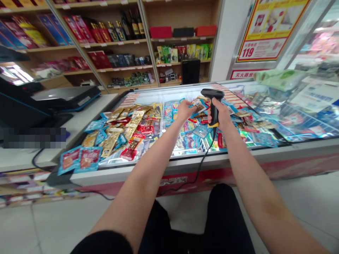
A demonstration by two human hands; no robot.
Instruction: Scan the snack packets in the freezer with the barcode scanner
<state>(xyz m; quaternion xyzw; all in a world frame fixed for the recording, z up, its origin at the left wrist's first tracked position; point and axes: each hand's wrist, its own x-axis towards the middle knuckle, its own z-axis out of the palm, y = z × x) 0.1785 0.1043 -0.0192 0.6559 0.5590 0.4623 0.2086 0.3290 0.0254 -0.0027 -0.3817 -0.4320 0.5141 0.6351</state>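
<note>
My right hand (pixel 220 112) is wrapped round the grip of a black and yellow barcode scanner (pixel 213 93), its cable hanging down over the freezer's front. Just left of it, my left hand (pixel 185 110) pinches a small blue snack packet (pixel 200 106) with a pale label, close to the scanner. Both hands are above a glass-topped chest freezer (pixel 201 158). To the left on the glass is a heap of gold, red and blue snack packets (pixel 127 127). More packets (pixel 249 121) are spread to the right of the scanner.
Two blue-edged packets (pixel 88 158) lie at the freezer's left corner. A counter (pixel 79 123) with a scale (pixel 66 97) and a dark monitor stands at left. Behind are shelves (pixel 113 42) of boxes and bottles. A green plastic bag (pixel 278 79) is at right.
</note>
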